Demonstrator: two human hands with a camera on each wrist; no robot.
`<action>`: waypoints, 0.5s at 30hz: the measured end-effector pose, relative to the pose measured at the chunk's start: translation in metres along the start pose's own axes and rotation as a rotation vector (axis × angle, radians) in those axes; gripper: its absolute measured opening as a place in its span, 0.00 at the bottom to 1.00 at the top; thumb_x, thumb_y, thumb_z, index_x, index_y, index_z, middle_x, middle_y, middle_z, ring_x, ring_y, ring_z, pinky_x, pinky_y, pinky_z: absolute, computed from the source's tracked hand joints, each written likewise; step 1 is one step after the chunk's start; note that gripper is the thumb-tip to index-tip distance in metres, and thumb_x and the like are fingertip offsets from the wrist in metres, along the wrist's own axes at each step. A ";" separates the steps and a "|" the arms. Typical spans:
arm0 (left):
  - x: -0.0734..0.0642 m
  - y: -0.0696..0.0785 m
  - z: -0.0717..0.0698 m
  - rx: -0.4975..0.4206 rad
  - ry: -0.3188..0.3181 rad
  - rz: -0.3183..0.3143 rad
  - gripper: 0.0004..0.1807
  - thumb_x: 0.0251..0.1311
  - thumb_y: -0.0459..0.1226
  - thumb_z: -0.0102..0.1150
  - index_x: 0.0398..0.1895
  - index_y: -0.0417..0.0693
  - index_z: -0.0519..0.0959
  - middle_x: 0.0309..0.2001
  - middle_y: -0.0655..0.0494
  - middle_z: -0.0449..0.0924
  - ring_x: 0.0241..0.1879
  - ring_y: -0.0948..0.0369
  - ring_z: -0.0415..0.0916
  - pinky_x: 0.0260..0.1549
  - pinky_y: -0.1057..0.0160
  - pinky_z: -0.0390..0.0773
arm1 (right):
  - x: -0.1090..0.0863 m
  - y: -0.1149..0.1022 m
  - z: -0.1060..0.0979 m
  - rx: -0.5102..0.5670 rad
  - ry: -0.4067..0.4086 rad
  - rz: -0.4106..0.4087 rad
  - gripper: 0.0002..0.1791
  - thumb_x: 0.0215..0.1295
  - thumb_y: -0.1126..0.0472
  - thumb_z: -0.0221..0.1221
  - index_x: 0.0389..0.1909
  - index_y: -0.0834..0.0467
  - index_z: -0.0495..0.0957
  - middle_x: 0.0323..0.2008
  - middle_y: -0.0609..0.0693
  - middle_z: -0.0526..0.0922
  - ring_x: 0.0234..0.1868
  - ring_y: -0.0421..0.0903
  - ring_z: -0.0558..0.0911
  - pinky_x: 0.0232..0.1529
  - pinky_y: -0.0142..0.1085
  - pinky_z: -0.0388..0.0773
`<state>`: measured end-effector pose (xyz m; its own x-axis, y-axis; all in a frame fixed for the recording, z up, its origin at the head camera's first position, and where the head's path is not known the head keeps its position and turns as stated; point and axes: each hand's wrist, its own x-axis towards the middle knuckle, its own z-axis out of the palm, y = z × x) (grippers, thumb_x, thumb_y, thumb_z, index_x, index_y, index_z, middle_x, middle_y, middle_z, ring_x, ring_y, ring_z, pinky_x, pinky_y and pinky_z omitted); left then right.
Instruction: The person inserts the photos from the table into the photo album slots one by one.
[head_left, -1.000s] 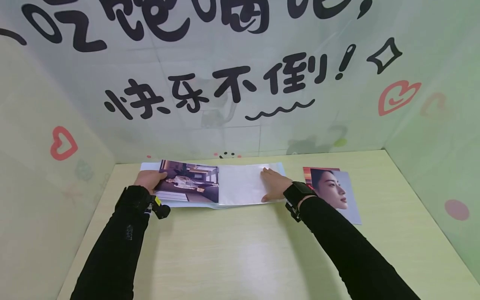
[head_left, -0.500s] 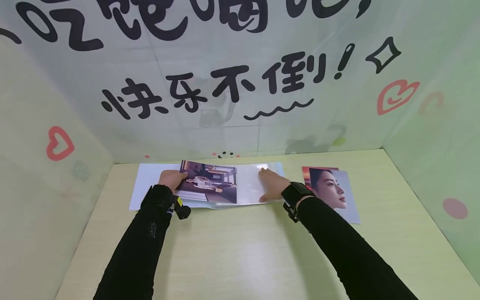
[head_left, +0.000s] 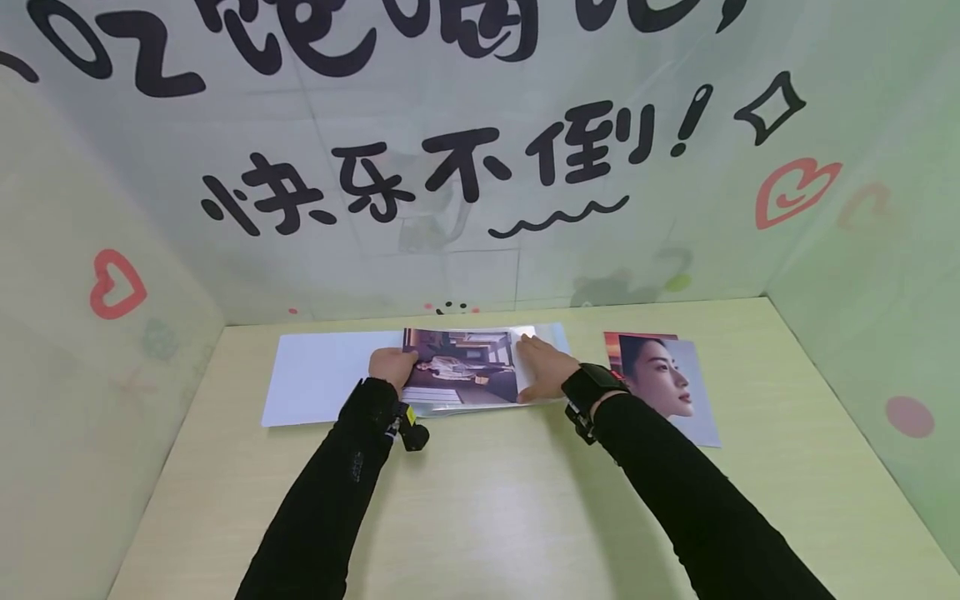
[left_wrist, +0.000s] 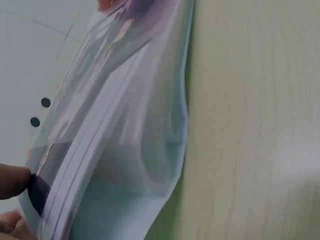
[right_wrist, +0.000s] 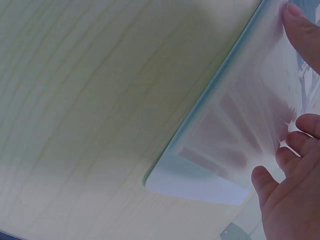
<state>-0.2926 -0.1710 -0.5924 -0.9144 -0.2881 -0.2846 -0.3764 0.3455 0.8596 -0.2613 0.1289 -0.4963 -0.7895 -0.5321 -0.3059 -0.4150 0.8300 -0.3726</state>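
A printed photo [head_left: 461, 367] of a figure in a dim room lies sideways over a right-hand page of an album [head_left: 322, 379] with clear sleeves. My left hand [head_left: 392, 367] pinches the photo's left edge, and its thumb [left_wrist: 14, 181] shows there in the left wrist view. Around the photo the clear sleeve [left_wrist: 150, 165] bulges loosely. At the album's right end, my right hand [head_left: 549, 367] rests with spread, fairly straight fingers on the page. In the right wrist view those fingers touch the filmy sleeve [right_wrist: 240, 115] above the pale blue cover [right_wrist: 195, 180].
To the right of the album lie loose pictures: a portrait print [head_left: 675, 383] overlaps a red-orange one [head_left: 613, 350]. Behind the wooden table [head_left: 480, 500] stands a printed backdrop [head_left: 360, 275], with side panels at left and right.
My left hand has moved right, bringing the photo along over the page toward my right hand. More of the white left side of the album now shows. My right hand has stayed put.
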 end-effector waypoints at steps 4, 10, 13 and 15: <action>-0.035 0.026 0.012 0.092 0.067 0.135 0.22 0.62 0.45 0.49 0.46 0.34 0.75 0.46 0.39 0.75 0.46 0.47 0.72 0.42 0.55 0.72 | 0.000 0.004 0.002 -0.014 0.020 -0.020 0.56 0.47 0.46 0.67 0.68 0.68 0.48 0.69 0.64 0.45 0.69 0.58 0.44 0.67 0.44 0.44; -0.050 0.027 0.039 0.118 0.096 0.317 0.32 0.65 0.40 0.42 0.69 0.36 0.47 0.63 0.34 0.54 0.64 0.46 0.52 0.62 0.57 0.56 | -0.001 0.000 0.002 -0.018 0.041 -0.042 0.53 0.49 0.47 0.67 0.67 0.69 0.50 0.68 0.65 0.47 0.69 0.59 0.46 0.67 0.45 0.47; -0.025 0.000 0.062 0.153 0.058 0.358 0.37 0.66 0.44 0.41 0.71 0.42 0.37 0.70 0.39 0.40 0.69 0.50 0.38 0.65 0.62 0.45 | -0.001 0.001 0.004 -0.027 0.057 -0.049 0.52 0.49 0.46 0.66 0.67 0.68 0.51 0.68 0.64 0.48 0.69 0.57 0.46 0.67 0.45 0.48; -0.016 -0.013 0.072 0.191 0.042 0.421 0.39 0.67 0.47 0.40 0.71 0.43 0.33 0.71 0.41 0.33 0.70 0.51 0.32 0.66 0.62 0.42 | -0.001 0.002 0.005 -0.036 0.061 -0.047 0.52 0.49 0.45 0.66 0.67 0.68 0.51 0.68 0.64 0.48 0.69 0.56 0.46 0.67 0.44 0.48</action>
<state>-0.2837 -0.1062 -0.6296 -0.9881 -0.1221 0.0937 0.0022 0.5978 0.8016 -0.2590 0.1301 -0.5005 -0.7943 -0.5603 -0.2348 -0.4675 0.8106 -0.3527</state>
